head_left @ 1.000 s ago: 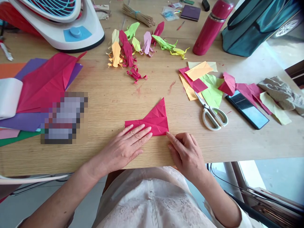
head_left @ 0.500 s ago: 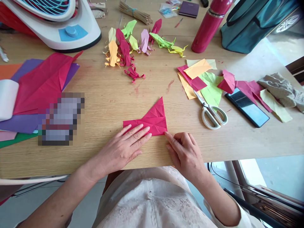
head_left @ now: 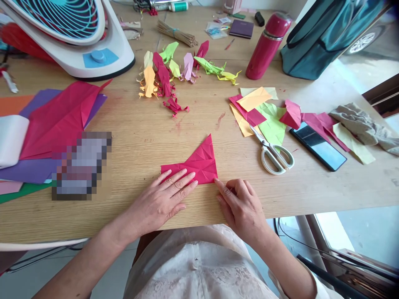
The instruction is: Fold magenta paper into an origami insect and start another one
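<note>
Our left hand lies flat, its fingers extended and slightly spread over the left part of the folded red paper, which rests on the wooden table beneath them. Our right hand has its index fingertip at the paper's lower right corner, the other fingers curled in; we cannot tell whether anything is pinched there. Beyond the left fingertips, the paper rises to a creased point. To the right of our right fingers and farther off lie white-handled scissors, and well beyond both hands' fingers sit small folded paper figures.
</note>
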